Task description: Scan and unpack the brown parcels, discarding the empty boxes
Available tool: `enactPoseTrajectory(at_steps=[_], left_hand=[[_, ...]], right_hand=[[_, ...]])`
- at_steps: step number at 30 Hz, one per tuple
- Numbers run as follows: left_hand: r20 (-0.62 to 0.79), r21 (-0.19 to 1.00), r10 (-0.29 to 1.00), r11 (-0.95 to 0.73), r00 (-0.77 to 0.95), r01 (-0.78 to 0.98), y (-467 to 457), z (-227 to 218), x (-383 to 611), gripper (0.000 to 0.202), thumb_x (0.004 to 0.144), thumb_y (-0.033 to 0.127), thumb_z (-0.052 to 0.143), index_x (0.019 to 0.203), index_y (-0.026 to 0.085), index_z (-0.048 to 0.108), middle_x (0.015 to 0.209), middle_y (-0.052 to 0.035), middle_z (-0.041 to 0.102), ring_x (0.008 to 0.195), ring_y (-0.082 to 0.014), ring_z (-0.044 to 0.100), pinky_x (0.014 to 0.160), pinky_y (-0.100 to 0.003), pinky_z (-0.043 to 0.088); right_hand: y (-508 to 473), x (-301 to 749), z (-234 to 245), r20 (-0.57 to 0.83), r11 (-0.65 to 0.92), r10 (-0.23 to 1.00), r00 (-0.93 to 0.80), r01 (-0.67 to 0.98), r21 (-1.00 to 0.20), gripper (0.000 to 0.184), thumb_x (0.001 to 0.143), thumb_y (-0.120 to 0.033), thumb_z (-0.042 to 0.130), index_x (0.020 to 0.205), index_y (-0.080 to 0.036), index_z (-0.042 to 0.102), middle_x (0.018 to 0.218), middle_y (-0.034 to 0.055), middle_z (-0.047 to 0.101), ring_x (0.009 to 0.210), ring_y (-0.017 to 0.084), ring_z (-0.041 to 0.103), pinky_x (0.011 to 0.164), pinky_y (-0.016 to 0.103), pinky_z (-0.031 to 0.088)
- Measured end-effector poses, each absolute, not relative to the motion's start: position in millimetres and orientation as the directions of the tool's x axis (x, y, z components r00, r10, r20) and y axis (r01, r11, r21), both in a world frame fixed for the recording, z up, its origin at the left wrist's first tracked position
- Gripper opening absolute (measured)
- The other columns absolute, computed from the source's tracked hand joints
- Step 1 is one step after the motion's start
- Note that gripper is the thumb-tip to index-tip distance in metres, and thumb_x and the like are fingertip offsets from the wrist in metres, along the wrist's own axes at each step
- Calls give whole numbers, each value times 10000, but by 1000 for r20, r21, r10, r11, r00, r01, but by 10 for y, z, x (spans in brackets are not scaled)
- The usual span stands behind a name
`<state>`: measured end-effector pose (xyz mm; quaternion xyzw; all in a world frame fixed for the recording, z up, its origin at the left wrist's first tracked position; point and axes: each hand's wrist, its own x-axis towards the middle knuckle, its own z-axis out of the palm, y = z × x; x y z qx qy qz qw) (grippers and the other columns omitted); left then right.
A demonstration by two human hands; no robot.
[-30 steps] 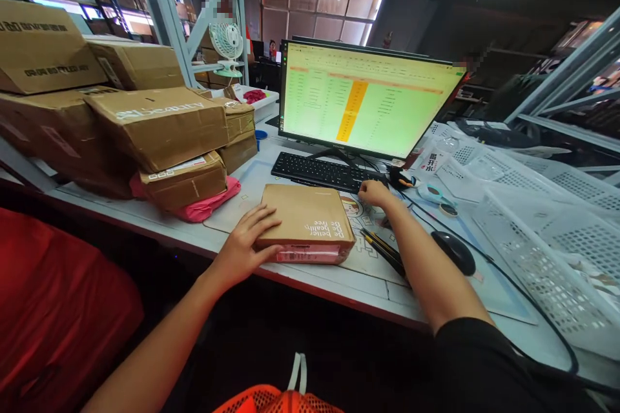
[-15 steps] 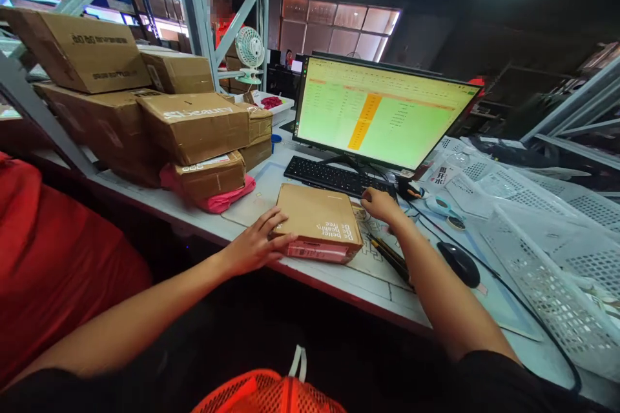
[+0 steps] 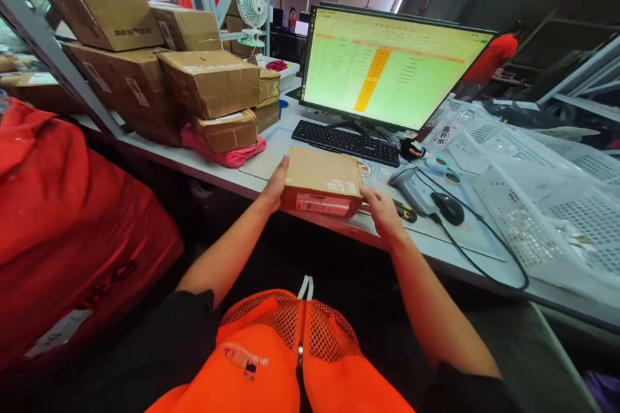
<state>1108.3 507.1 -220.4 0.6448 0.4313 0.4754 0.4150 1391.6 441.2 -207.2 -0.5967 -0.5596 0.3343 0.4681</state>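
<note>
A small brown cardboard box (image 3: 322,171) with white print and a label (image 3: 323,204) on its near side is at the desk's front edge, tilted a little. My left hand (image 3: 276,186) grips its left side and my right hand (image 3: 380,206) grips its right corner; the fingertips are partly hidden behind the box. Just right of my right hand lies a yellow and black tool (image 3: 405,211), partly covered. Farther right are a grey barcode scanner (image 3: 411,188) and a black mouse (image 3: 447,208). Behind the box stands a black keyboard (image 3: 346,142).
A monitor (image 3: 387,71) stands behind the keyboard. Several cardboard boxes (image 3: 210,80) are stacked on the left, with pink bags (image 3: 237,153) under one. White perforated baskets (image 3: 537,213) fill the right side. A large red sack (image 3: 82,239) stands at the left of the desk.
My right hand has left the keyboard's edge and taken the box's right side. My left hand has shifted to the box's left side. The view has tipped downward, and the scanner now shows.
</note>
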Motion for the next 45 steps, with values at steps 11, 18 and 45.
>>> enactPoseTrajectory(at_steps=[11,18,45], left_hand=[[448,893,806,-429,386,-141,5440,-2360,11008,1569,552,705,951,1702,259,-18,1682,-230,328,1495,-405,450,1238,-548,390],[440,888,767,-450,467,-97,5413,-2524,11036,1474,610,682,923,1713,178,86,1631,-246,398,1496,-444,425,1252,-587,361],[524,15,757,-467,391,884,4498,-1528,11200,949,817,91,650,1693,260,328,1625,-205,414,1512,-421,349,1236,-672,207]], right_hand=[[4441,14276,-2006,308,65,950,53,930,-361,518,889,-244,562,1389,-123,628,1395,193,677,1302,330,629,1161,496,466],[4449,14415,-1928,147,-203,965,215,975,-94,418,999,-253,536,1336,-41,663,1338,283,662,1282,392,625,1116,521,469],[3931,12808,-1218,244,-150,965,101,970,192,660,1057,-205,424,1697,-110,291,1098,232,754,961,344,748,819,409,572]])
